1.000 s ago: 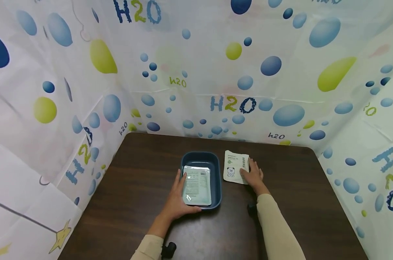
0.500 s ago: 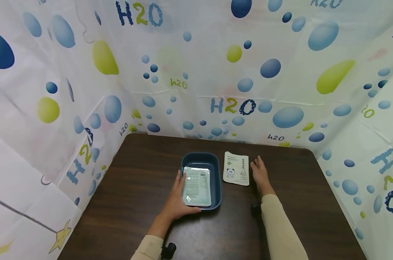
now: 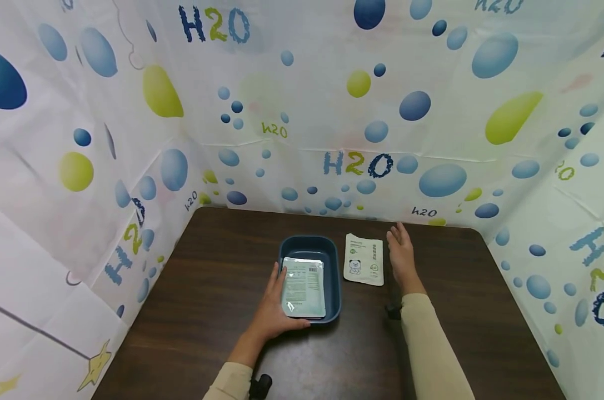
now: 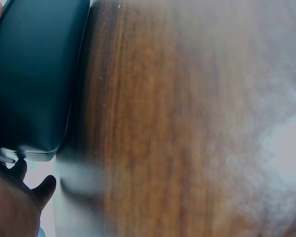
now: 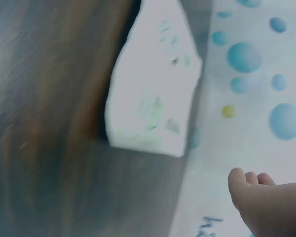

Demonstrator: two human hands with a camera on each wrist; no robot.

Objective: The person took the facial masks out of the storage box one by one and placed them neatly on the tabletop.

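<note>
In the head view my left hand [image 3: 273,312] rests against the left side and front edge of a dark blue plastic tray [image 3: 333,278], fingers straight and thumb at the near edge. A shiny pale green foil packet [image 3: 303,288] with printed text and a barcode lies in that tray. On the table right of it lies a flat white packet [image 3: 363,259] with a cartoon bear and green print. My right hand [image 3: 403,253] is just beyond this packet's right edge, fingers stretched, holding nothing. The left wrist view shows the tray's outer wall [image 4: 34,79] and several fingers near its end.
Everything stands on a dark brown wooden table [image 3: 206,289]. A white curtain [image 3: 302,83] with blue and green dots and H2O lettering hangs behind and along both sides. Dark camera mounts are at both wrists.
My right hand has let go of the white packet and moved right, then farther forward. The packet stays beside the tray. My left hand keeps its place.
</note>
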